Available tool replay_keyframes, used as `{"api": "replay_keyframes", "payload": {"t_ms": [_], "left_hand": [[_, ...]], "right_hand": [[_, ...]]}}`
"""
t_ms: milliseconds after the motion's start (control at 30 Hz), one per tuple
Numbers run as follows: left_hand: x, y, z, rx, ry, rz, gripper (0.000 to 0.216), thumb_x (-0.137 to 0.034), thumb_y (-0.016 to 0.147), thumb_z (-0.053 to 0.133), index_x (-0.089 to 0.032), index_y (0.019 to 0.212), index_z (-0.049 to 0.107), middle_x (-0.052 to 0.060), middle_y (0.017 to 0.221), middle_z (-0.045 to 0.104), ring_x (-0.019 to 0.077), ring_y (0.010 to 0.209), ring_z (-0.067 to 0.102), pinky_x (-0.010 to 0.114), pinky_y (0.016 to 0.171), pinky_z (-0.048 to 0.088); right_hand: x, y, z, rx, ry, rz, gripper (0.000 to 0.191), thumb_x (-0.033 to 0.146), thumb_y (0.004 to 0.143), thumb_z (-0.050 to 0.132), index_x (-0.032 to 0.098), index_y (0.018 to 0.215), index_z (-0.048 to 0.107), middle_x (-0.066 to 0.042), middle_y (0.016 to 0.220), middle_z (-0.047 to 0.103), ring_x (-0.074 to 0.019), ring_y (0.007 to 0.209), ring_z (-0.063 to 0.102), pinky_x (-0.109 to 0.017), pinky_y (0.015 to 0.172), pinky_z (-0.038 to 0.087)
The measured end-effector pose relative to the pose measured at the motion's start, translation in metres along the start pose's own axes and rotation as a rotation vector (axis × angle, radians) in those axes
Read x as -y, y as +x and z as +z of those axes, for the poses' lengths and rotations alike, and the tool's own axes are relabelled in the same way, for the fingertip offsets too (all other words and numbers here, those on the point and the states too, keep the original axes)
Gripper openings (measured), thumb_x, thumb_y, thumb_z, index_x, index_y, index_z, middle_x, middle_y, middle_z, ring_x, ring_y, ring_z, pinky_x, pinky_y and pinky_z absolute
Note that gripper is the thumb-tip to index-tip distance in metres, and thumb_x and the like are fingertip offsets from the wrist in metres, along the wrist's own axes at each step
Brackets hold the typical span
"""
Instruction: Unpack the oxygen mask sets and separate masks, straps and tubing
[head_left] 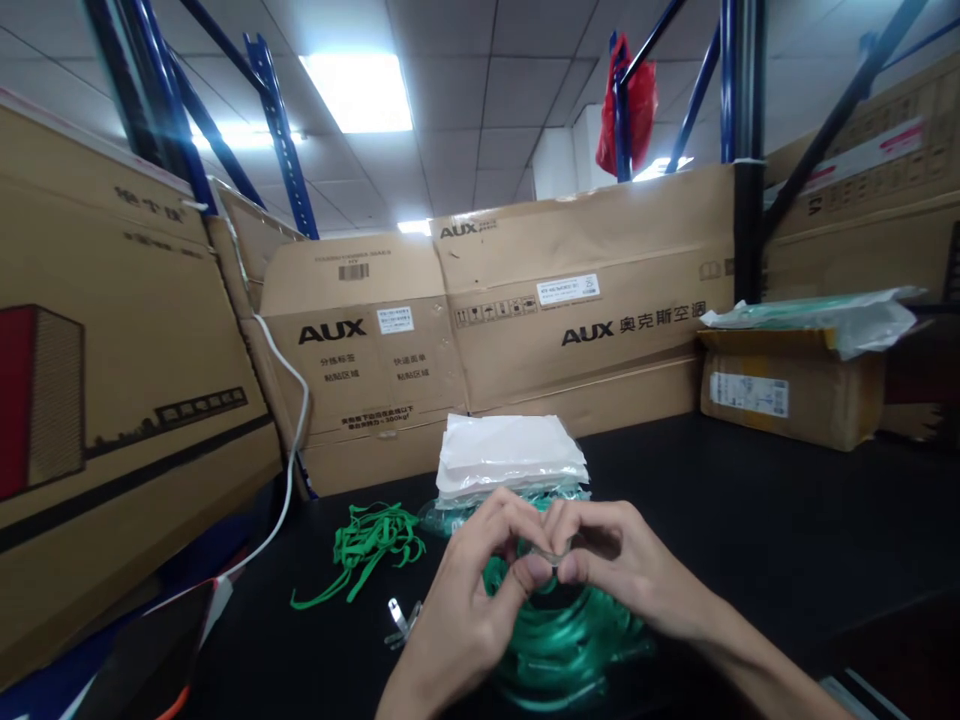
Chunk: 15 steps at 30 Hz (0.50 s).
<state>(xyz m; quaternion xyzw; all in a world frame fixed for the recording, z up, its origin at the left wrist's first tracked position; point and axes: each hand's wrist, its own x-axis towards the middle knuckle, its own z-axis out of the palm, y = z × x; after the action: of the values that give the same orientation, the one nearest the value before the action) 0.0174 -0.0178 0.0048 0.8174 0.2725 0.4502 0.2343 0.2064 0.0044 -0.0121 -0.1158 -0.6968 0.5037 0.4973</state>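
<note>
My left hand (469, 600) and my right hand (637, 565) meet in front of me, thumbs and fingertips pinched together. Between them shows a small, clear, shiny piece (553, 558), mostly covered by the fingers and too small to name. Directly below lies a coiled heap of glossy, translucent green material (559, 660), partly hidden by both hands. Left of my left hand are small shiny metal pieces (401, 618), partly behind the wrist. A tangle of thin green strips (379, 545) rests farther left on the black table (690, 490).
A stack of white plastic-wrapped sheets (510, 450) sits behind my hands. Cardboard panels (517, 350) wall off the back. A small carton (787, 385) with a plastic bag (817, 310) on top stands at right. At left, a phone (142, 650) has a white cable (296, 430) running up.
</note>
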Motion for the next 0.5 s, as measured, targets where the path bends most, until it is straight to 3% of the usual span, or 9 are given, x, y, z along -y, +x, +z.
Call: {"api": "replay_keyframes", "payload": {"t_ms": [167, 300, 400, 500], "left_hand": [[0.003, 0.004, 0.000, -0.034, 0.200, -0.150, 0.015, -0.034, 0.101, 0.054, -0.024, 0.094, 0.062, -0.002, 0.092, 0.061, 0.0145, 0.081, 0.057, 0.026, 0.070, 0.043], [0.002, 0.004, 0.001, -0.042, 0.286, -0.172, 0.018, -0.035, 0.102, 0.052, -0.027, 0.095, 0.067, -0.004, 0.089, 0.066, 0.0134, 0.078, 0.059, 0.024, 0.069, 0.043], [0.003, 0.004, 0.003, -0.121, 0.303, -0.190, 0.018, -0.034, 0.100, 0.054, -0.027, 0.094, 0.069, -0.004, 0.089, 0.069, 0.0133, 0.076, 0.061, 0.023, 0.067, 0.044], [0.004, 0.005, 0.005, -0.220, 0.319, -0.213, 0.015, -0.033, 0.098, 0.058, -0.026, 0.094, 0.070, -0.005, 0.088, 0.072, 0.0136, 0.076, 0.064, 0.023, 0.069, 0.046]], "right_hand": [[-0.004, 0.002, -0.008, -0.101, -0.169, 0.037, 0.009, 0.028, 0.093, 0.067, 0.021, 0.097, 0.063, 0.000, 0.094, 0.061, -0.0152, 0.092, 0.061, -0.027, 0.083, 0.049], [-0.006, 0.003, -0.007, -0.222, -0.317, 0.036, 0.021, 0.031, 0.093, 0.067, 0.027, 0.110, 0.055, -0.001, 0.109, 0.062, -0.0185, 0.108, 0.061, -0.030, 0.090, 0.052], [-0.006, 0.002, 0.000, -0.230, -0.491, 0.033, 0.013, 0.035, 0.098, 0.058, 0.026, 0.108, 0.057, -0.003, 0.111, 0.064, -0.0189, 0.107, 0.063, -0.030, 0.087, 0.054], [-0.007, -0.001, 0.007, -0.167, -0.641, -0.015, 0.018, 0.034, 0.099, 0.057, 0.029, 0.116, 0.056, -0.003, 0.119, 0.065, -0.0192, 0.112, 0.063, -0.033, 0.096, 0.052]]}}
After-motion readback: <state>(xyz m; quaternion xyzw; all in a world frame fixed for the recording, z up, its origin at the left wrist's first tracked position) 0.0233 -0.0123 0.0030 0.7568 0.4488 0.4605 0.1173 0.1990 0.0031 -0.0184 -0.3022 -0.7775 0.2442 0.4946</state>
